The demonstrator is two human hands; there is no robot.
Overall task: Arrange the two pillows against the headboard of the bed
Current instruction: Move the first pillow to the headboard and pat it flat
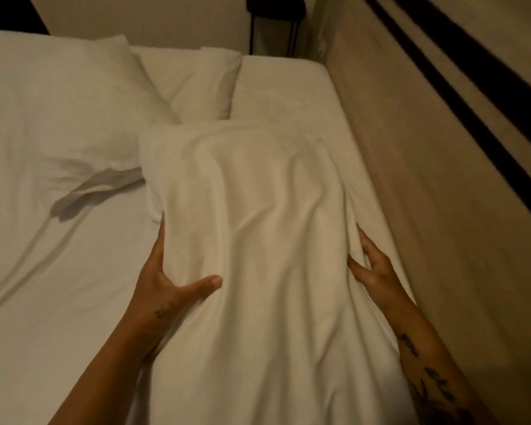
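While both forearms reach in from the near edge, the left hand and the right hand clamp a white pillow between them, one on each long side. The left hand lies flat against the pillow's left edge, its thumb pressed across the top cloth and its fingers running far along the side. The right hand grips the right edge, its fingers dug into the folds there; the fingertips are partly lost in the cloth. Dark tattoo marks show on the left wrist and along the right forearm.

The pillow runs lengthwise from near to far, lying over the white sheet, its cover creased in long ridges. Its right side sits just beside the beige padded panel that runs along the right of the bed; whether this panel is the headboard I cannot tell. A dark stripe crosses the wall above that panel.

Farther off and to the left, a second pillow lies flat on the sheet, its near corner crumpled and lifted. Beyond the held pillow a third pillow lies partly under the second. At the far end, past the mattress corner, stands a dark-framed piece of furniture, too dim to identify.
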